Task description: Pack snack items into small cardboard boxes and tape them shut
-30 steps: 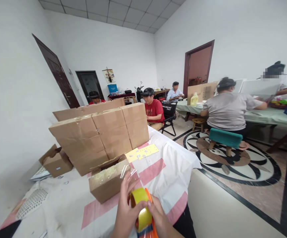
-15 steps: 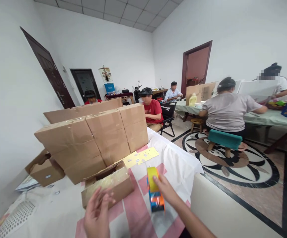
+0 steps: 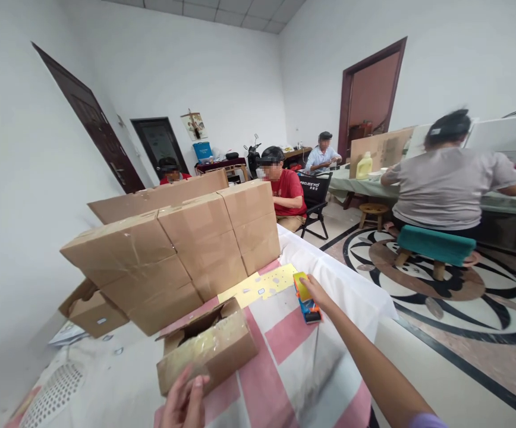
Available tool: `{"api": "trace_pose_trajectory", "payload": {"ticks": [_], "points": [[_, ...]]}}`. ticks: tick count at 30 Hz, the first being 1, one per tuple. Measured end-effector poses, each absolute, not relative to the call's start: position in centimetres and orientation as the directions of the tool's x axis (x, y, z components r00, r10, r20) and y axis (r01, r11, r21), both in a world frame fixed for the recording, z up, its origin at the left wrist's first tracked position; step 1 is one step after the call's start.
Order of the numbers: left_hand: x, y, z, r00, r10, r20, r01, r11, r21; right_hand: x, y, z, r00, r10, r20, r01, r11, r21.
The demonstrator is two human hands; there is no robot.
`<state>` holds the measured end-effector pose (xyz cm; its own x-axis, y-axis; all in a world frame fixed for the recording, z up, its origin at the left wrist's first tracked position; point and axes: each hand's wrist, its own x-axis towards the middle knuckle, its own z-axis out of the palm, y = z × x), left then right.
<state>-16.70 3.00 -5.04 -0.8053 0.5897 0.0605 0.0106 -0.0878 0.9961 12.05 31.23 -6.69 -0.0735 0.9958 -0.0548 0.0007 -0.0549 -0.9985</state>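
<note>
My right hand [image 3: 318, 291] is stretched far out over the table and rests on a tape dispenser [image 3: 305, 297] with a yellow roll, which sits on the pink-and-white cloth [image 3: 298, 368]. The fingers lie along its side. My left hand [image 3: 185, 402] is at the bottom edge, touching the near face of a small cardboard box [image 3: 208, 348] with shiny tape across its top. Its fingers are curled against the box.
A wall of stacked sealed cartons [image 3: 173, 249] stands behind the small box. A yellow sheet [image 3: 260, 284] lies beside the dispenser. An open carton [image 3: 91, 309] sits at the left. Several people sit at other tables across the room.
My right hand has carried the tape dispenser away from me and set it down near the yellow sheet. My left hand has left the dispenser and gone to the small box.
</note>
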Motion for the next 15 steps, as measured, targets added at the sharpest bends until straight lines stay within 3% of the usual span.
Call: {"api": "trace_pose_trajectory", "payload": {"ticks": [3, 6, 8, 10, 12, 15], "points": [[-16.5, 2.8, -5.1, -0.799, 0.593, 0.097, 0.101, -0.027, 0.995, 12.3, 30.6, -5.3, 0.067, 0.997, -0.036, 0.097, -0.043, -0.994], [-15.7, 2.6, -4.4, -0.749, 0.653, 0.113, 0.179, 0.035, 0.983, 10.2, 26.9, -2.9, 0.126, 0.965, 0.23, 0.225, 0.198, -0.954], [-15.3, 2.4, -3.6, -0.631, 0.768, 0.108, 0.253, 0.072, 0.965, 7.6, 22.6, -1.1, -0.147, 0.885, 0.441, 0.191, 0.463, -0.866], [-15.0, 2.4, -2.7, -0.471, 0.874, 0.119, 0.352, 0.062, 0.934, 4.9, 18.2, 0.7, -0.546, 0.711, 0.442, 0.062, 0.561, -0.826], [-15.0, 2.4, -2.0, -0.356, 0.918, 0.172, 0.448, 0.006, 0.894, 2.6, 14.9, 2.3, -0.681, 0.605, 0.411, 0.023, 0.58, -0.814], [-15.0, 2.2, -1.7, -0.282, 0.93, 0.235, 0.521, -0.057, 0.852, 0.7, 12.8, 3.7, -0.72, 0.566, 0.401, 0.074, 0.638, -0.767]]}}
